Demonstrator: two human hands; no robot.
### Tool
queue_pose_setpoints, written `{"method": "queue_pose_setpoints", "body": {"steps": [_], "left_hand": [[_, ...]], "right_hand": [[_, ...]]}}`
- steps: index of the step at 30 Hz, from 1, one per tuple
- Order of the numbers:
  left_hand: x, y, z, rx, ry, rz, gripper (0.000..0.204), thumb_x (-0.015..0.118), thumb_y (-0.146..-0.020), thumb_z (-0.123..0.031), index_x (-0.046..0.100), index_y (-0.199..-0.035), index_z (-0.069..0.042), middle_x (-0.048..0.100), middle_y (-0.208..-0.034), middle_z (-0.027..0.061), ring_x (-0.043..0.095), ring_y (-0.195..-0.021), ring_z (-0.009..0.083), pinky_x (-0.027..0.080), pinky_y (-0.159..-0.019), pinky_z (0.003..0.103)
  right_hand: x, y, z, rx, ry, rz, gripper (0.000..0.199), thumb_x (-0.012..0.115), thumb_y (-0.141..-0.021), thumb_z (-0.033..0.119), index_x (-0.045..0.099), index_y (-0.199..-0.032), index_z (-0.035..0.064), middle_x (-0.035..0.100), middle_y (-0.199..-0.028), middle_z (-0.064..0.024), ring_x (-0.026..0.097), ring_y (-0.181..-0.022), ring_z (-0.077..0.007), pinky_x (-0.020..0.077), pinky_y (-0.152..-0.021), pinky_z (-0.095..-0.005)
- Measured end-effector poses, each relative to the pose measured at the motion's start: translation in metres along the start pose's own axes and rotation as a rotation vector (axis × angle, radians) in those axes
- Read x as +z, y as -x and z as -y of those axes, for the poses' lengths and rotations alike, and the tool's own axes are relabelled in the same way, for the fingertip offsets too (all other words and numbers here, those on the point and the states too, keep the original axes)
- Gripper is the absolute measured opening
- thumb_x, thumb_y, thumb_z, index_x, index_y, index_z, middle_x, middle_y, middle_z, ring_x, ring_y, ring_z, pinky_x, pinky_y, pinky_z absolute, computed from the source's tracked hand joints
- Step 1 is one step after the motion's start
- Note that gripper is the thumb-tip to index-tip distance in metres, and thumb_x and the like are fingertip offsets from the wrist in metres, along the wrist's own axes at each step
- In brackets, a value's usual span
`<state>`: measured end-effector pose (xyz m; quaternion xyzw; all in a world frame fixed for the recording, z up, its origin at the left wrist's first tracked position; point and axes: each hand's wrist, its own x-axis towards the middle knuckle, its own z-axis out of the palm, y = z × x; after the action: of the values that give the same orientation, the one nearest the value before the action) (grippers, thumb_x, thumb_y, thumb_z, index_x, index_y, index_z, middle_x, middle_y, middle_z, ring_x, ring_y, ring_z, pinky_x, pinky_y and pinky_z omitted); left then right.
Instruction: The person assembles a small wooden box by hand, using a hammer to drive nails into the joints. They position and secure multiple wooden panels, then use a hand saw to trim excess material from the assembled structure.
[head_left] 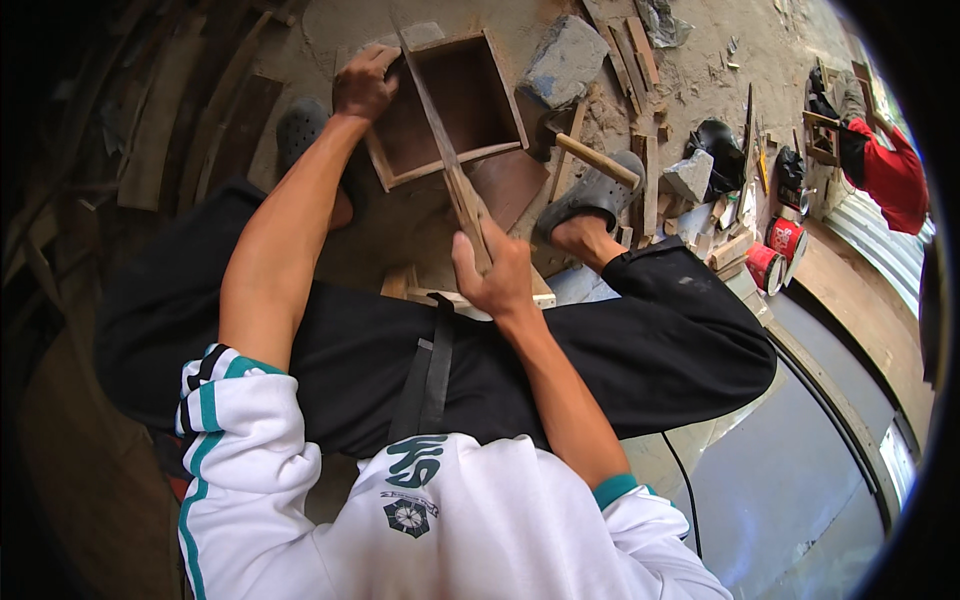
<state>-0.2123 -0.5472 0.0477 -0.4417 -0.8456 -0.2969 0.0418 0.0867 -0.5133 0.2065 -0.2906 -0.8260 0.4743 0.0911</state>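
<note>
A handsaw (430,108) with a wooden handle runs from my right hand (497,268) across an open wooden box (512,100). My right fingers are wrapped round its handle, and the narrow blade points away, over the box's near and far rims. Whether the teeth touch the wood I cannot tell. My left hand (365,84) grips the box at its far left corner, close beside the blade. The box has a dark brown inside and pale edges, and it lies between my feet.
A hammer (597,160) rests by my right clog (600,195). A grey block (566,62) sits beyond it. Wood offcuts, a black bag (714,150) and red cans (786,238) lie to the right. Long boards (165,115) are at left. Another person's red sleeve (888,180) shows far right.
</note>
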Motion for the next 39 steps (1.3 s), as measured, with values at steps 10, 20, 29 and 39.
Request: {"method": "queue_pose_setpoints", "body": {"steps": [10, 20, 29, 39], "left_hand": [[0.0, 0.001, -0.001, 0.012, -0.011, 0.006, 0.036, 0.069, -0.074, -0.013, 0.066, -0.109, -0.014, 0.065, -0.108, 0.0049, 0.064, -0.098, 0.0296, 0.053, -0.083, 0.039], [-0.001, -0.003, 0.0, 0.027, 0.016, -0.008, 0.039, 0.07, -0.072, -0.01, 0.065, -0.11, -0.014, 0.065, -0.106, 0.0058, 0.064, -0.096, 0.03, 0.053, -0.082, 0.039], [-0.002, -0.004, 0.0, 0.022, -0.008, 0.018, 0.042, 0.07, -0.07, -0.01, 0.064, -0.111, -0.015, 0.064, -0.106, 0.0053, 0.064, -0.098, 0.0292, 0.053, -0.082, 0.04], [-0.002, -0.002, -0.003, 0.022, -0.015, 0.022, 0.04, 0.068, -0.071, -0.009, 0.064, -0.11, -0.014, 0.064, -0.105, 0.0062, 0.063, -0.098, 0.0293, 0.053, -0.083, 0.039]], "right_hand": [[-0.001, 0.001, 0.006, -0.019, -0.05, -0.062, 0.018, 0.065, -0.082, 0.013, 0.053, -0.074, 0.0009, 0.057, -0.059, -0.0214, 0.059, -0.054, -0.0417, 0.0454, -0.049, -0.0454], [0.002, 0.0, 0.002, -0.037, -0.064, -0.078, 0.021, 0.065, -0.082, 0.015, 0.052, -0.074, 0.0, 0.058, -0.064, -0.0238, 0.059, -0.055, -0.0416, 0.0457, -0.05, -0.0453], [0.001, -0.009, 0.002, -0.025, -0.018, -0.043, 0.015, 0.061, -0.086, 0.012, 0.065, -0.093, -0.0003, 0.059, -0.063, -0.022, 0.065, -0.061, -0.0374, 0.0484, -0.055, -0.0377], [0.003, -0.005, 0.001, -0.027, -0.058, -0.094, 0.012, 0.061, -0.087, 0.013, 0.062, -0.086, 0.0007, 0.057, -0.062, -0.0203, 0.063, -0.058, -0.0361, 0.0462, -0.053, -0.038]]}}
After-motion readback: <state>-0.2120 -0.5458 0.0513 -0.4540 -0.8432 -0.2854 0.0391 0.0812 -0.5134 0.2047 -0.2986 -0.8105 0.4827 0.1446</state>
